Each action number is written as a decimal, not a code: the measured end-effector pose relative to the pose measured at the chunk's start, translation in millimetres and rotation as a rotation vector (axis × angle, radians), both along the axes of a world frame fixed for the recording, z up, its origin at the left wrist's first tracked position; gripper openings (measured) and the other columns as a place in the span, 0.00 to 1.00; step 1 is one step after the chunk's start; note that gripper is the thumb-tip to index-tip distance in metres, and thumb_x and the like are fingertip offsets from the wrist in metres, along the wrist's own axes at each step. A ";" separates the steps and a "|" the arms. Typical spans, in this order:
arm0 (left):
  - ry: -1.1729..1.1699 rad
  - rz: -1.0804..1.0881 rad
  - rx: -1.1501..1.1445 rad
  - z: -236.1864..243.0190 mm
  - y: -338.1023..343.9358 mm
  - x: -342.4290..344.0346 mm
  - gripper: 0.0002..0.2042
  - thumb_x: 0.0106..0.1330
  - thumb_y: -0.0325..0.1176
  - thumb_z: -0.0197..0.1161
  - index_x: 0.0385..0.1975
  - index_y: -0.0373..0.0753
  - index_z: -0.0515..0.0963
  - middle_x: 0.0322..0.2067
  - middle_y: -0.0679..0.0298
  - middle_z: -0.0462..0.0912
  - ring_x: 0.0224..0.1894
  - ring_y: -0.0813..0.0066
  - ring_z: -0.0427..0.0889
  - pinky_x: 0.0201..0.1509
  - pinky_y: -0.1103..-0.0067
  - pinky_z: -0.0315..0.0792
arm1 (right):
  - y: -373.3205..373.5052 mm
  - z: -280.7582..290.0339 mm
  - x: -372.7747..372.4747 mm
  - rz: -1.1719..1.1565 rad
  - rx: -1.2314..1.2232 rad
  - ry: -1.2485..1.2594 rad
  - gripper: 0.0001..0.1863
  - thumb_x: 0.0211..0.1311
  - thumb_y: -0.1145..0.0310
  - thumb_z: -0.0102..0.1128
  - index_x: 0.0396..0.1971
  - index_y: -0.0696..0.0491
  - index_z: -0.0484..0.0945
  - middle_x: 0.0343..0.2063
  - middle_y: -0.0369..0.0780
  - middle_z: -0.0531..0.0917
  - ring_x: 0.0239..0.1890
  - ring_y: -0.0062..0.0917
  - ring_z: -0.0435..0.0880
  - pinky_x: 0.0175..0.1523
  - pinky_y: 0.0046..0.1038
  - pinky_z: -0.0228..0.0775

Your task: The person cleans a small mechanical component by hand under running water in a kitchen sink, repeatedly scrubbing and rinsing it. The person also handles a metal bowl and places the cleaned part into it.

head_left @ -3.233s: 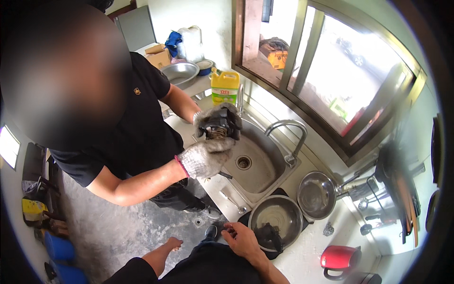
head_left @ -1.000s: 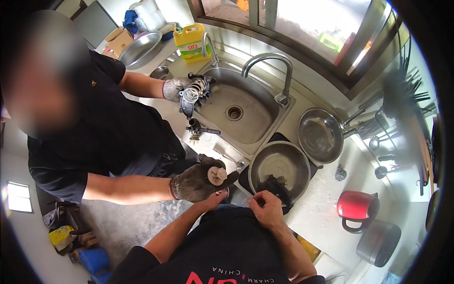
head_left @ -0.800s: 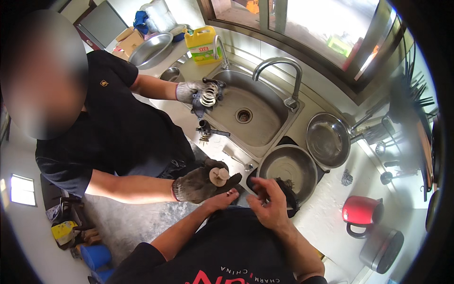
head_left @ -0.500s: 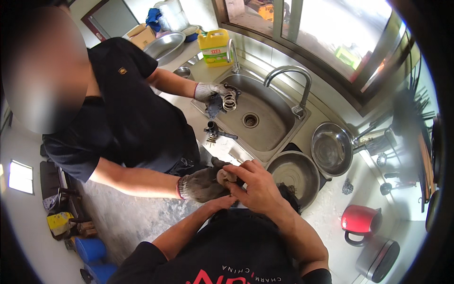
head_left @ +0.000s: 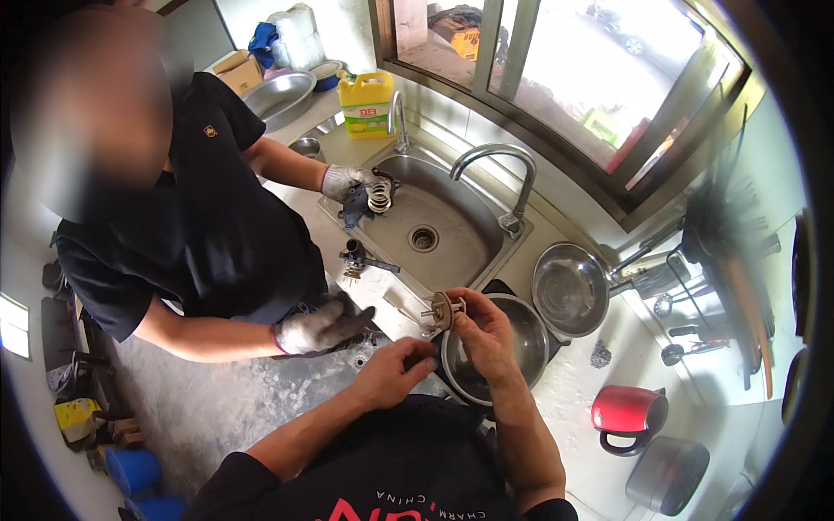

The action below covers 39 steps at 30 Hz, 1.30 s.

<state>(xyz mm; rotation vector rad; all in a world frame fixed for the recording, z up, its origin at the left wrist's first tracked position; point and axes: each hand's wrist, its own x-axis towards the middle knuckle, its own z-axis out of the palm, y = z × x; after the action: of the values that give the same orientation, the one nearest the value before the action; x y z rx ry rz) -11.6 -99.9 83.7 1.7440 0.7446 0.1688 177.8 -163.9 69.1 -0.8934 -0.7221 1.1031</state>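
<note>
My right hand [head_left: 489, 340] is closed around a small round metal valve piece [head_left: 443, 309] with a thin pin, like part of a thermostat, over the near edge of a steel pan [head_left: 528, 369]. Just left of it, my left hand [head_left: 398, 372] is empty, its fingers loosely bent and thumb apart. A co-worker's soiled gloved hand [head_left: 326, 326] is held out empty to the left. The co-worker's other gloved hand [head_left: 344, 181] holds a dark housing [head_left: 356, 208] and a coil spring [head_left: 380, 198] at the sink's edge. A black pipe fitting [head_left: 358, 255] lies on the counter.
The steel sink [head_left: 460, 217] has two curved taps [head_left: 521, 187]. A second pan [head_left: 569, 291], a scouring ball [head_left: 600, 353] and a red kettle [head_left: 627, 412] stand on the right. A yellow jug [head_left: 367, 106] is behind the sink. The co-worker [head_left: 200, 234] stands close on the left.
The co-worker's soiled glove has drawn back left, off the metal piece, leaving it in my right hand. My two hands have moved apart, and the view has shifted slightly.
</note>
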 end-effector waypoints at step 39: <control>-0.745 0.020 -1.060 4.9 39.4 -5.0 0.23 0.68 0.32 0.63 0.62 0.36 0.70 0.51 0.59 0.80 0.51 0.68 0.81 0.55 0.72 0.77 | -7.0 50.1 -12.4 0.272 -0.018 -0.059 0.14 0.64 0.72 0.64 0.46 0.61 0.74 0.39 0.39 0.83 0.41 0.20 0.82 0.48 0.25 0.76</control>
<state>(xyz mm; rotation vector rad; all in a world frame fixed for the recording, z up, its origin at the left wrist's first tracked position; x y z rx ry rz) -16.6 -60.5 88.6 0.5724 0.1946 0.3353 165.4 -170.9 119.3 -0.8631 -0.9021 1.3290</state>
